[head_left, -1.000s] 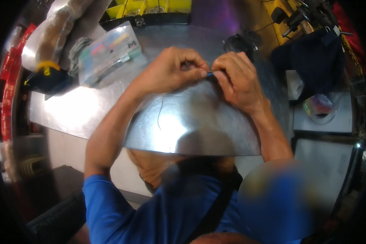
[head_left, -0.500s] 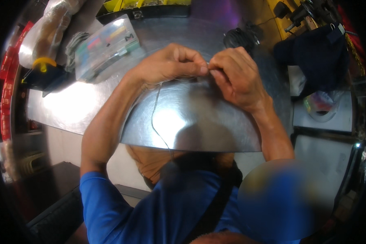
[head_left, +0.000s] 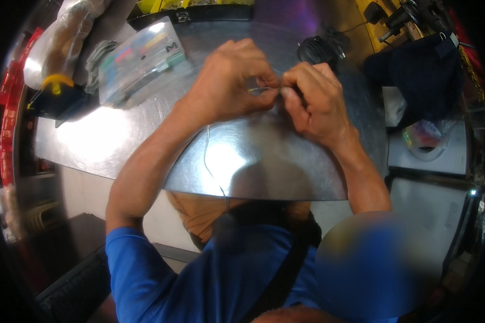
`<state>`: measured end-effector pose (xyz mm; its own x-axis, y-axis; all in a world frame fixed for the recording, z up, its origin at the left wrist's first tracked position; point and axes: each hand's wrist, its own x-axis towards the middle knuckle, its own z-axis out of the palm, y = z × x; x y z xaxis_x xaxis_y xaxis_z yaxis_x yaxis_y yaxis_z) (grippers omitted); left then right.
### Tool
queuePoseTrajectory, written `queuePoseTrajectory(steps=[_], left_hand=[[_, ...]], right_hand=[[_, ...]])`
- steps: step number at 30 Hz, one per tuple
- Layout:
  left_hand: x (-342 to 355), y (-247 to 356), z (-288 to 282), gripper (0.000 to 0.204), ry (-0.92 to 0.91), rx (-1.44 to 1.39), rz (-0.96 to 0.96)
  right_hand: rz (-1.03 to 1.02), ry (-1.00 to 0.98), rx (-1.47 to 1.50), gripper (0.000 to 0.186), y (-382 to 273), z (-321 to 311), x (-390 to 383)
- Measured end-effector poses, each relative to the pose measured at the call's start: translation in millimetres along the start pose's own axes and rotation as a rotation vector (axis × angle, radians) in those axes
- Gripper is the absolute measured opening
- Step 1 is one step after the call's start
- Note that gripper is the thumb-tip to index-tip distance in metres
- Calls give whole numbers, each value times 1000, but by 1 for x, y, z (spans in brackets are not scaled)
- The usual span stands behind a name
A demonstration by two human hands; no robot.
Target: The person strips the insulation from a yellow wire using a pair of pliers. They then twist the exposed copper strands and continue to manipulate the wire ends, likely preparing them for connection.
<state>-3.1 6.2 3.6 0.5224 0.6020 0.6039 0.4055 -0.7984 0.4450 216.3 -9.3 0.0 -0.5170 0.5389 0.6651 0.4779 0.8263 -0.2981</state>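
Shiny metal counter [head_left: 118, 140] is carrying the clutter at its far edge: clear plastic organizer box [head_left: 140, 59] far left, yellow-handled tool [head_left: 56, 83] beside it, black round object [head_left: 318, 49] far right. Dark cloth [head_left: 415, 70] is lying off to the right. Nothing is blocking the hands. Left hand [head_left: 229, 81] and right hand [head_left: 315, 99] are meeting fingertip to fingertip above the counter's middle, both pinching a small yellowish piece [head_left: 261, 90]; too small to identify. Thin wire [head_left: 207, 156] is hanging from the pinch, its long axis running down toward the person, curving over the near edge.
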Motion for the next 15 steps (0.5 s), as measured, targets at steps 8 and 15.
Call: queuePoseTrajectory(steps=[8,15], left_hand=[[-1,-7,6,17,131,411,342],[0,-8,2,16,94,228,210]], right_hand=[[168,-50,39,5,-5,0,-1],[187,-19,41,4,-6,-1,0]])
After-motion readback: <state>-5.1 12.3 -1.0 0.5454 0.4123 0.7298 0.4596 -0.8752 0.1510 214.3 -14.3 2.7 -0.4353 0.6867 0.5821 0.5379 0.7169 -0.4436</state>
